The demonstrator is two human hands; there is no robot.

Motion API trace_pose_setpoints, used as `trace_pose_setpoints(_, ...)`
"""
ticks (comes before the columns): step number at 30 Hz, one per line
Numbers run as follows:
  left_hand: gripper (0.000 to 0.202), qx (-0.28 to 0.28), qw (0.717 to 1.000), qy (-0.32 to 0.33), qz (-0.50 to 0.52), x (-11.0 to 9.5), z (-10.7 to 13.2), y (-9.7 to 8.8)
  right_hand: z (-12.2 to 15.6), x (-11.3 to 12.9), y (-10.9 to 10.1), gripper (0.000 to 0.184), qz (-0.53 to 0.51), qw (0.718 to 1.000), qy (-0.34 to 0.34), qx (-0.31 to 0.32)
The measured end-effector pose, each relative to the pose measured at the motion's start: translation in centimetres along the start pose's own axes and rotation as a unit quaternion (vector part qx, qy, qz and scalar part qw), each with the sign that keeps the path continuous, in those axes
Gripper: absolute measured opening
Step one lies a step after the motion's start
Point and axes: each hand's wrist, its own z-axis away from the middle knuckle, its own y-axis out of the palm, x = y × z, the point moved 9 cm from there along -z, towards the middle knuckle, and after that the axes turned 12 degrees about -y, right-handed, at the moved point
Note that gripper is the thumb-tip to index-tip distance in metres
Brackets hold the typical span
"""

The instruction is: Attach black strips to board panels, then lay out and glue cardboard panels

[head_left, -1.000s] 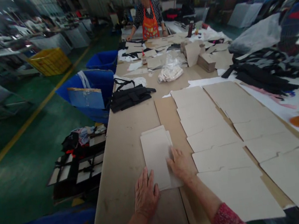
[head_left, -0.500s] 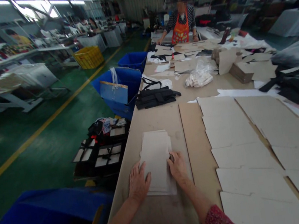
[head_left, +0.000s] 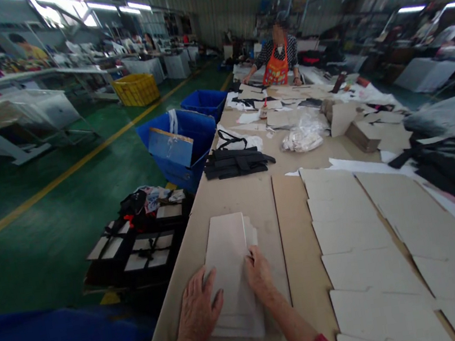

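A small stack of grey-beige cardboard sheets (head_left: 230, 267) lies on the table in front of me. Its top sheet sits left of the lower ones, whose edges show at the right and at the near end. Along the stack's left edge my left hand (head_left: 198, 303) rests with fingers spread, partly on the table. My right hand (head_left: 260, 272) is closed at the right edge, thumb and curled fingers pinching the cardboard; how many sheets it grips is hidden.
Overlapping rows of cardboard sheets (head_left: 361, 264) cover the table's right side. Black folded fabric pieces (head_left: 238, 162) and a clear plastic bag (head_left: 305, 131) lie farther off. Blue bins (head_left: 178, 143) stand left of the table. A person in an orange apron (head_left: 276, 66) stands at the far end.
The top sheet has shifted left over the lower ones, exposing their right edges. Both hands remain at the stack's sides. The head view has tilted up slightly.
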Motion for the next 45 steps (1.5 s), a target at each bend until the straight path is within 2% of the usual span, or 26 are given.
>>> trace_pose_setpoints(2,0.056,-0.006,1.000,0.014,-0.012,0.0,0.0,0.0,-2.1,-0.2,-1.4,0.030,-0.013,0.999,-0.020,0.028)
trace_pose_setpoints(4,0.060,-0.013,0.999,0.033,-0.027,-0.3,0.0,-0.3,-5.4,-0.7,-3.8,0.033,-0.020,0.998,-0.040,0.053)
trace_pose_setpoints(8,0.059,-0.022,0.997,0.065,-0.045,-0.8,-0.1,-0.9,-14.3,-3.3,-9.8,0.037,0.017,0.993,-0.061,0.100)
trace_pose_setpoints(11,0.060,-0.027,0.996,0.066,-0.054,-0.7,-0.1,-0.9,-20.7,-5.4,-12.2,0.034,0.079,0.984,-0.075,0.142)
trace_pose_setpoints(13,0.062,-0.027,0.996,0.056,-0.062,-0.4,0.0,-0.7,-24.1,-6.6,-12.5,0.034,0.125,0.975,-0.084,0.160)
trace_pose_setpoints(16,0.064,-0.024,0.996,0.048,-0.065,0.0,0.0,-0.3,-27.4,-8.1,-11.4,0.036,0.189,0.962,-0.094,0.175)
trace_pose_setpoints(19,0.065,-0.023,0.996,0.058,-0.061,0.0,0.0,-0.3,-29.2,-9.1,-10.0,0.035,0.236,0.949,-0.103,0.184)
trace_pose_setpoints(22,0.063,-0.012,0.997,0.056,-0.058,-0.2,-0.1,-0.6,-30.3,-9.1,-9.5,0.034,0.266,0.941,-0.108,0.180)
trace_pose_setpoints(25,0.061,0.018,0.997,0.045,-0.053,-0.6,-0.1,-0.8,-30.2,-8.0,-9.7,0.035,0.282,0.939,-0.117,0.157)
trace_pose_setpoints(27,0.059,0.044,0.997,0.034,-0.050,-0.8,-0.2,-0.7,-28.6,-7.1,-9.5,0.039,0.275,0.942,-0.130,0.144)
trace_pose_setpoints(29,0.057,0.065,0.997,0.022,-0.045,-1.0,-0.2,-0.6,-25.1,-6.3,-8.3,0.040,0.251,0.946,-0.143,0.151)
trace_pose_setpoints(33,0.055,0.077,0.996,0.015,-0.031,-1.0,-0.2,-0.5,-14.6,-5.5,-4.1,0.035,0.189,0.948,-0.152,0.208)
trace_pose_setpoints(34,0.055,0.077,0.997,0.016,-0.027,-1.0,-0.2,-0.5,-12.4,-5.4,-3.2,0.038,0.176,0.951,-0.147,0.207)
trace_pose_setpoints(36,0.055,0.077,0.997,0.015,-0.021,-1.0,-0.2,-0.5,-9.6,-5.3,-2.1,0.043,0.159,0.965,-0.123,0.171)
trace_pose_setpoints(38,0.055,0.079,0.997,0.014,-0.018,-1.0,-0.2,-0.4,-8.7,-4.8,-1.5,0.042,0.154,0.973,-0.103,0.137)
trace_pose_setpoints(41,0.055,0.073,0.997,0.011,-0.014,-1.0,-0.2,-0.7,-9.1,-3.4,-1.3,0.033,0.152,0.976,-0.103,0.119)
trace_pose_setpoints(45,0.055,0.072,0.997,0.012,-0.009,-1.2,-0.1,-0.9,-8.4,-0.8,-2.5,0.024,0.116,0.981,-0.136,0.080)
